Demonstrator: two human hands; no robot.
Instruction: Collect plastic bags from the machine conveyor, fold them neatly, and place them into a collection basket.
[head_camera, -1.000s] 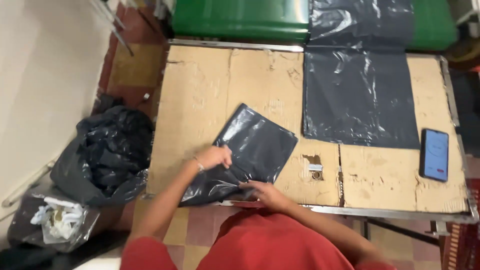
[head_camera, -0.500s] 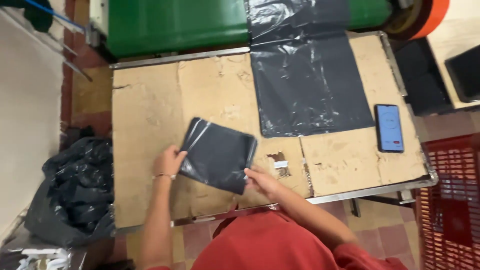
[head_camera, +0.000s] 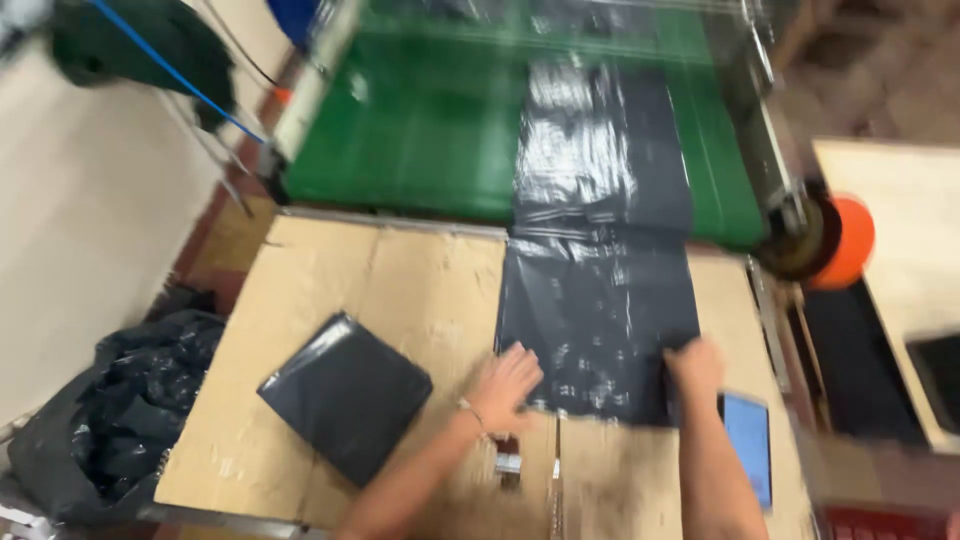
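Left hand: the left hand (head_camera: 507, 385) lies palm down with fingers spread on the lower left corner of the black plastic sheet (head_camera: 598, 330); whether it pinches the edge I cannot tell through the blur.
Right hand: the right hand (head_camera: 694, 365) sits on the sheet's lower right corner, fingers curled at the edge; a true grasp or a mere press, I cannot tell.
Black plastic sheet: it lies flat on the cardboard-covered table (head_camera: 420, 290) and runs back up onto the green machine bed (head_camera: 430, 120).
Folded bag: a folded black bag (head_camera: 345, 392) rests on the table, well left of the left hand.
Phone: a phone (head_camera: 748, 445) with a lit screen lies just beside the right forearm.
Floor at left: a heap of black bags (head_camera: 110, 420) sits beside the table.
Right side: an orange roller end (head_camera: 845, 240) shows at the machine's corner.
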